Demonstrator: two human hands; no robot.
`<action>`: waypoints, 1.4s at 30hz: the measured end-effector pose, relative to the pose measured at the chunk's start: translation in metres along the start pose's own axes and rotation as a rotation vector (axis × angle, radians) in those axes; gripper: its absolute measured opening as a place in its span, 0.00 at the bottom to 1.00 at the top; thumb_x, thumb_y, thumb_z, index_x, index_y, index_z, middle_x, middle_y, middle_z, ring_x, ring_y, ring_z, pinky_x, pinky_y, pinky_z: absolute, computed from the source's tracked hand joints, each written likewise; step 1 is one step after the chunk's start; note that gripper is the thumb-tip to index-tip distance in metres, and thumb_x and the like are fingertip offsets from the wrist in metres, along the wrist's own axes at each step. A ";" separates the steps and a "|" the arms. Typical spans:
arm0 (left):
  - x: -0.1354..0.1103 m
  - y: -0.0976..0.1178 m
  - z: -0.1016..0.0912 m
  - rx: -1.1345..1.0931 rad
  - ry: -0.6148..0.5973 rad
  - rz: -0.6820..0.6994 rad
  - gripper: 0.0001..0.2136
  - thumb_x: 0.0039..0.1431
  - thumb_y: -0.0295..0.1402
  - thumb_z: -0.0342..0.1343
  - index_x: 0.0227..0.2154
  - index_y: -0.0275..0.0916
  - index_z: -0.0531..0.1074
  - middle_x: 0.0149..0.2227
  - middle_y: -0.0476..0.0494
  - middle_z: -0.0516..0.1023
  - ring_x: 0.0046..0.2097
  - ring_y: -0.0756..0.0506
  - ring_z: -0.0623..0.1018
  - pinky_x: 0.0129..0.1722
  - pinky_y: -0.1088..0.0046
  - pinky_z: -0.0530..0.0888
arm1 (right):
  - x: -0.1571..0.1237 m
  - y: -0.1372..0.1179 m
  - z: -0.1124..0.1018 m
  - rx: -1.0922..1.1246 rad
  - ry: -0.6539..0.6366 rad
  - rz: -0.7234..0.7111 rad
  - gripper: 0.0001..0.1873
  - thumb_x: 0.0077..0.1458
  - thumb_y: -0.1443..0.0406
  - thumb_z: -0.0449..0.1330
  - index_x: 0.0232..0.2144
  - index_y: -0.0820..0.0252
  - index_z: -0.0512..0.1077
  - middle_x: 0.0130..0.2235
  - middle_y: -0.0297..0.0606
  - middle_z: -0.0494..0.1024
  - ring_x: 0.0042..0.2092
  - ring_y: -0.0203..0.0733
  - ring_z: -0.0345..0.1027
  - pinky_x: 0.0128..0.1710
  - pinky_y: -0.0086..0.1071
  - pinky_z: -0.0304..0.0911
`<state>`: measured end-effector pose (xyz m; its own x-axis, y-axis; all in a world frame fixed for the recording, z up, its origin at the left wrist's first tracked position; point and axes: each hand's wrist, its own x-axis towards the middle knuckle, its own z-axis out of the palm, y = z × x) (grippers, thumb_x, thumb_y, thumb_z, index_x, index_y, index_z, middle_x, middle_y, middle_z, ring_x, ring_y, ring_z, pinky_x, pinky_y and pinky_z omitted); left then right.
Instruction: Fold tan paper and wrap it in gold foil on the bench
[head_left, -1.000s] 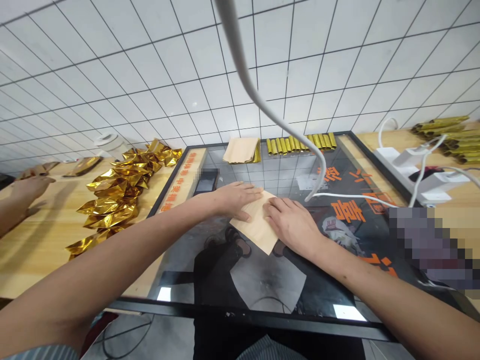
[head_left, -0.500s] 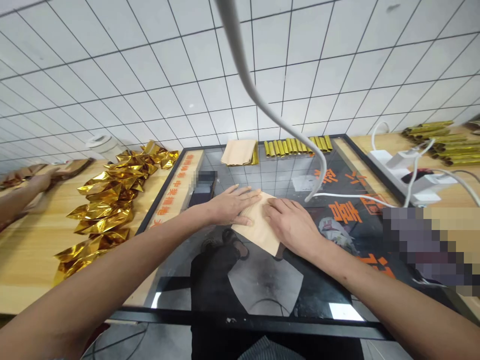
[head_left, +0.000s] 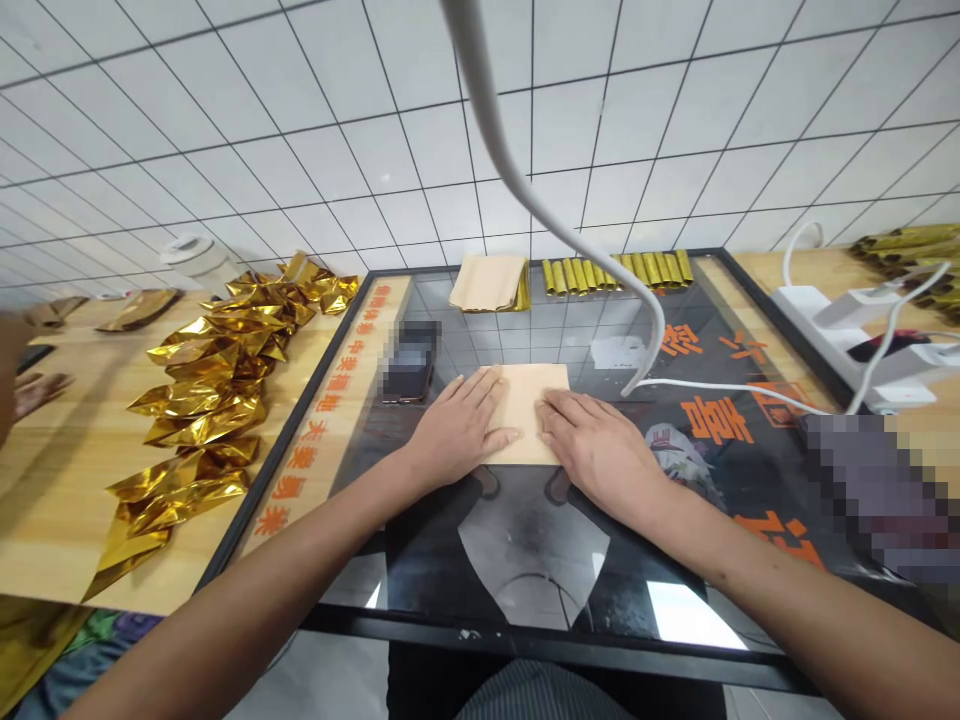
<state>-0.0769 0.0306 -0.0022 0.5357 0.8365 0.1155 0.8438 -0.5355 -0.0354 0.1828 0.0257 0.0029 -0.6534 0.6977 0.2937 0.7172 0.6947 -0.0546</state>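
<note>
Glass top [head_left: 570, 560] bearing tan sheet [head_left: 526, 398] under both hands.
Foil pile [head_left: 217, 400] lying well left; left hand [head_left: 457, 432] and right hand [head_left: 600, 452] pressing flat, fingers outstretched, gripping nothing; sheet, earlier diagonal, now sitting square to the frame.

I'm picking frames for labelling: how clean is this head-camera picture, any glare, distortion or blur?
Head view: even light, the tan sheet under the left hand and right hand is sharp; the lens bends the wall tiles; the glass tabletop mirrors them, with glare patches near its front edge; the white cable by the lens is soft; a co-worker's hand at the left edge is blurred.
</note>
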 end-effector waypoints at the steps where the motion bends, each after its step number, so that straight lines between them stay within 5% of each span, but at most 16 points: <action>1: 0.002 -0.002 0.000 0.000 -0.005 -0.007 0.36 0.79 0.55 0.44 0.73 0.28 0.63 0.78 0.25 0.58 0.78 0.31 0.62 0.75 0.48 0.63 | 0.000 -0.001 0.001 -0.005 0.002 0.001 0.19 0.75 0.65 0.55 0.62 0.63 0.75 0.64 0.52 0.79 0.63 0.56 0.73 0.63 0.48 0.67; 10: 0.012 -0.007 0.000 -0.007 -0.050 -0.018 0.32 0.82 0.46 0.37 0.75 0.27 0.60 0.79 0.27 0.56 0.79 0.32 0.59 0.75 0.45 0.63 | 0.001 -0.003 0.000 -0.027 -0.030 0.009 0.21 0.76 0.64 0.55 0.64 0.66 0.74 0.66 0.55 0.77 0.65 0.57 0.72 0.64 0.50 0.68; 21: -0.038 0.023 -0.009 0.053 -0.003 -0.027 0.26 0.82 0.42 0.40 0.75 0.40 0.62 0.79 0.40 0.59 0.79 0.39 0.60 0.78 0.50 0.56 | 0.002 -0.002 -0.009 -0.017 -0.070 0.012 0.21 0.77 0.64 0.52 0.63 0.65 0.75 0.67 0.54 0.77 0.65 0.56 0.73 0.63 0.49 0.70; 32: -0.086 0.045 -0.015 0.018 0.001 -0.007 0.28 0.82 0.46 0.42 0.76 0.37 0.61 0.78 0.36 0.60 0.78 0.38 0.63 0.78 0.51 0.56 | 0.004 0.004 -0.011 0.022 -0.103 0.040 0.19 0.74 0.64 0.60 0.63 0.60 0.75 0.69 0.50 0.76 0.63 0.56 0.76 0.59 0.48 0.72; 42: -0.075 0.031 -0.026 -0.042 0.019 -0.050 0.25 0.82 0.46 0.40 0.69 0.40 0.71 0.75 0.38 0.67 0.77 0.37 0.65 0.77 0.49 0.59 | 0.005 0.034 -0.009 0.083 -0.028 0.068 0.18 0.76 0.64 0.54 0.60 0.59 0.79 0.66 0.53 0.77 0.65 0.57 0.74 0.62 0.50 0.72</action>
<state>-0.0920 -0.0513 0.0137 0.4914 0.8604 0.1352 0.8674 -0.4974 0.0128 0.2058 0.0514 0.0107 -0.6115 0.7475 0.2595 0.7382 0.6570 -0.1529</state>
